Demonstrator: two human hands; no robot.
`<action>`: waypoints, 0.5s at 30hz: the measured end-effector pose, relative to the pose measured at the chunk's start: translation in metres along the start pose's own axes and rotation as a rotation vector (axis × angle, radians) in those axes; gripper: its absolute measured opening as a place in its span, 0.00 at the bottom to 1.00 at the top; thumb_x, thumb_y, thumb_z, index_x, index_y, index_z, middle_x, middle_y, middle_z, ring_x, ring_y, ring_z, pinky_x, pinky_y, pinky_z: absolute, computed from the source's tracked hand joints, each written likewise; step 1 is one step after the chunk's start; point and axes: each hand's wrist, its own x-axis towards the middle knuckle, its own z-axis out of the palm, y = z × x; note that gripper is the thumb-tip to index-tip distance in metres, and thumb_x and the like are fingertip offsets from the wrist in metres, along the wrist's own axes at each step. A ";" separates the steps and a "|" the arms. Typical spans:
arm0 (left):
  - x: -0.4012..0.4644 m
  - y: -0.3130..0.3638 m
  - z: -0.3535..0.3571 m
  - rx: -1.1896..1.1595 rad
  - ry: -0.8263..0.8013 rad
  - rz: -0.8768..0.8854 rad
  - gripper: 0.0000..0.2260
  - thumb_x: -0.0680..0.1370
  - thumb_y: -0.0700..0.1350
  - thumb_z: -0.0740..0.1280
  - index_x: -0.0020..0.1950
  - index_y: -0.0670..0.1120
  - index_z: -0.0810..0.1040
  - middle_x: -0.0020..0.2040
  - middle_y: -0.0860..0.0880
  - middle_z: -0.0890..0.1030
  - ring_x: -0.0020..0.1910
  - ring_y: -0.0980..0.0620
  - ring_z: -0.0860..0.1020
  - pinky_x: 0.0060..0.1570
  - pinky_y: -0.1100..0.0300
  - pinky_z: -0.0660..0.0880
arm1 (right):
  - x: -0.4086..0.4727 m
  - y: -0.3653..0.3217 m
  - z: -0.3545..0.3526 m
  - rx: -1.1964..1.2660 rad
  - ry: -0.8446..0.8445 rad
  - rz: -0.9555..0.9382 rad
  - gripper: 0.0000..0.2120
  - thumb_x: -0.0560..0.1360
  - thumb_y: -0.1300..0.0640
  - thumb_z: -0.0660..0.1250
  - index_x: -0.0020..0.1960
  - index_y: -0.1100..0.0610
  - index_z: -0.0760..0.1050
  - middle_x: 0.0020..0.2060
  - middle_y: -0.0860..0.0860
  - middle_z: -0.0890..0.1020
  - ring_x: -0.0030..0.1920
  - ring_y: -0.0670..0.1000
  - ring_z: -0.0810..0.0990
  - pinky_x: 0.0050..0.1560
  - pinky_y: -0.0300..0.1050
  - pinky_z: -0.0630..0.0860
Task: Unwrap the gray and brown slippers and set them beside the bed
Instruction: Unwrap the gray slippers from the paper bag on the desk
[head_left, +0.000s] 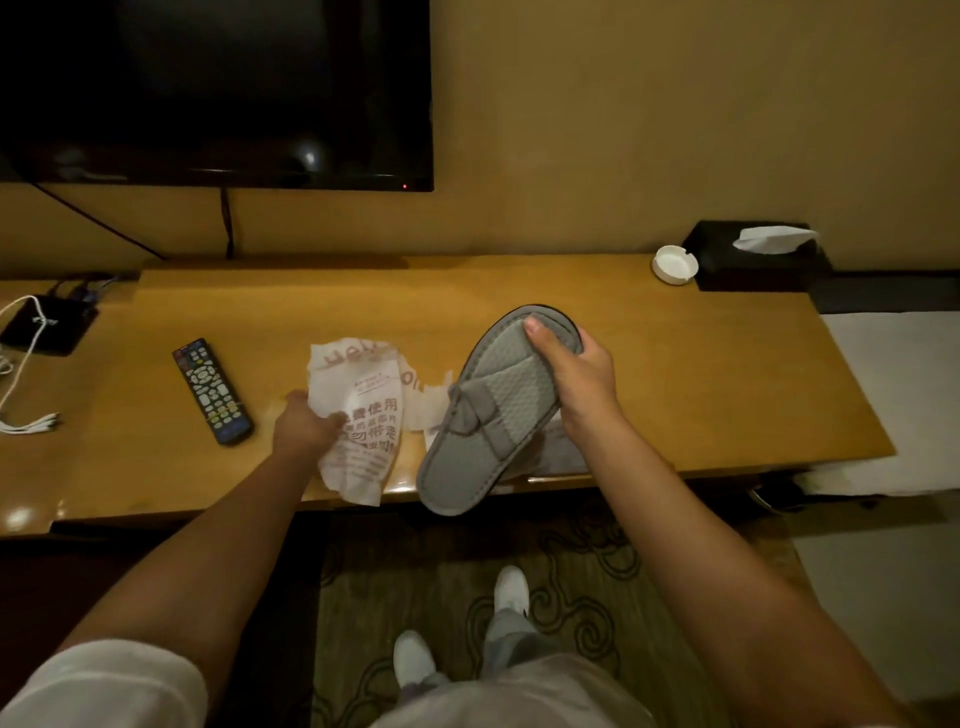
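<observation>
Near the centre of the frame the person's right hand (574, 376) holds a gray slipper (493, 410) by its heel end, the thumb pressed on the insole and the other fingers curled under the sole. The slipper is lifted above the front edge of the table (675, 374), its toe slanting down toward the lower left, past the table's edge. Just left of it, the left hand (306, 428) grips a torn, crumpled white wrapper (358, 415) printed with red characters, the fingers closed on the paper and mostly hidden behind it; a ragged strip of the wrapper reaches across to the slipper's strap. Under the slipper, something pale lies on the table, too hidden to tell what.

Further left on the table lies a black remote control (213, 391), and at the left edge a small black box (47, 327) with white cables. At the upper right stand a white ashtray (674, 264) and a dark tissue box (756, 257). A dark television (218, 88) fills the upper left.
</observation>
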 end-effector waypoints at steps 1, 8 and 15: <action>-0.001 -0.001 0.001 0.024 0.025 0.014 0.34 0.75 0.46 0.76 0.75 0.39 0.64 0.66 0.34 0.77 0.63 0.33 0.77 0.58 0.45 0.75 | -0.002 0.000 -0.002 -0.006 -0.001 -0.001 0.20 0.70 0.49 0.81 0.57 0.56 0.84 0.47 0.50 0.89 0.46 0.48 0.88 0.41 0.40 0.83; -0.012 0.027 -0.019 0.241 0.266 0.283 0.28 0.77 0.47 0.70 0.73 0.37 0.68 0.70 0.35 0.71 0.68 0.35 0.70 0.68 0.43 0.69 | -0.009 0.001 -0.001 -0.026 -0.018 0.006 0.28 0.65 0.45 0.82 0.61 0.57 0.82 0.52 0.52 0.89 0.50 0.51 0.88 0.48 0.47 0.85; -0.088 0.087 -0.026 -0.146 -0.054 0.578 0.20 0.81 0.58 0.64 0.68 0.49 0.77 0.67 0.50 0.78 0.67 0.50 0.74 0.65 0.52 0.72 | -0.017 0.000 0.015 -0.010 -0.039 -0.001 0.21 0.65 0.44 0.82 0.53 0.53 0.85 0.47 0.50 0.89 0.48 0.50 0.89 0.45 0.46 0.84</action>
